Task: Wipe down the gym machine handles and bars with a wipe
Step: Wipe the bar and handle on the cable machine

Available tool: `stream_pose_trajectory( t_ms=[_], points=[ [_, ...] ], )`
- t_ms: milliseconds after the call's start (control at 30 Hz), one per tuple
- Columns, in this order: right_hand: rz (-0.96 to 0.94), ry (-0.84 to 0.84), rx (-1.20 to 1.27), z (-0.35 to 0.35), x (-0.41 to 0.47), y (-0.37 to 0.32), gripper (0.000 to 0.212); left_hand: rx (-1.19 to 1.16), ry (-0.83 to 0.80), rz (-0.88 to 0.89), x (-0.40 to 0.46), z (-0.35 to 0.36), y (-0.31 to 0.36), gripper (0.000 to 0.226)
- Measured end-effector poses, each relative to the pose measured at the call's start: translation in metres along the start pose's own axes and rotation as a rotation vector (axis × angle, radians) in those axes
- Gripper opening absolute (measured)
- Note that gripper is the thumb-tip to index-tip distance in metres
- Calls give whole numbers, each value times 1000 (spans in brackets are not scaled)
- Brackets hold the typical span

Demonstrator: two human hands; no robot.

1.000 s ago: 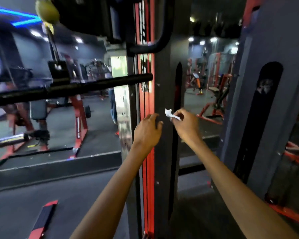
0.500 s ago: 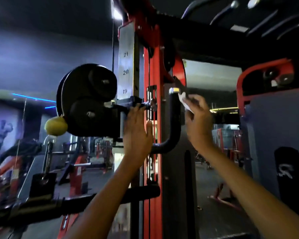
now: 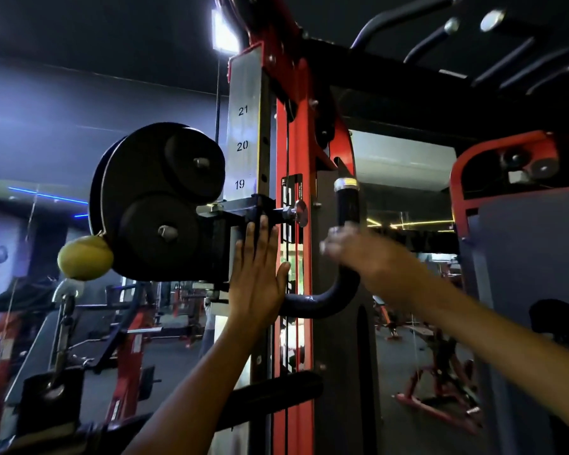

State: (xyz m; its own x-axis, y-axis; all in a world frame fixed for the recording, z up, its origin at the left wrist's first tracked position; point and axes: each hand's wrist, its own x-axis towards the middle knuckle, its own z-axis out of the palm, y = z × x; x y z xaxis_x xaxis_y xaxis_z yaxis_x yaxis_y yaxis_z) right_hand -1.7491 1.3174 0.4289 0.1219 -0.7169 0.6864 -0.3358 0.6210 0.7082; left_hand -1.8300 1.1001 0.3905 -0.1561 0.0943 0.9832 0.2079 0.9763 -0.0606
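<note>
On the curved handle (image 3: pixel 345 251) the right hand (image 3: pixel 358 254) grips; left hand (image 3: pixel 258 274) presses flat

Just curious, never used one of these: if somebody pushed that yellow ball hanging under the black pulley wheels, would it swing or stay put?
The yellow ball would probably swing, since it hangs just below the black pulley wheels, apparently on a cable. It looks round and smooth, so a push may glance off. Its weight can't be judged.

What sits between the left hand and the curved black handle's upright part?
In the head view, the red upright post, between left hand and handle.
</note>
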Motion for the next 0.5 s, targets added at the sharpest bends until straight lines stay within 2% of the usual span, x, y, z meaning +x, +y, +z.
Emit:
stream_pose_trajectory(
  t_ms=[67,133,200,267,367,433,500],
  points=[
    [162,12,-57,0,30,35,41,-29,-10,-46,-2,-1,1,68],
    [237,-50,-59,4,40,54,41,-57,-56,-104,-4,-4,3,71],
    [234,-105,-18,8,28,40,36,-75,-93,-130,-4,-7,5,70],
    [146,-148,12,10,3,7,28,-74,-119,-140,-4,-10,6,72],
    [-19,-186,19,8,-13,-21,33,-78,-121,-128,-5,-13,7,71],
    [32,-123,22,5,7,-2,37,-78,-142,-128,-5,-13,7,71],
    [181,-69,-1,5,35,29,44,-67,-167,-138,-3,-14,6,71]
  ],
)
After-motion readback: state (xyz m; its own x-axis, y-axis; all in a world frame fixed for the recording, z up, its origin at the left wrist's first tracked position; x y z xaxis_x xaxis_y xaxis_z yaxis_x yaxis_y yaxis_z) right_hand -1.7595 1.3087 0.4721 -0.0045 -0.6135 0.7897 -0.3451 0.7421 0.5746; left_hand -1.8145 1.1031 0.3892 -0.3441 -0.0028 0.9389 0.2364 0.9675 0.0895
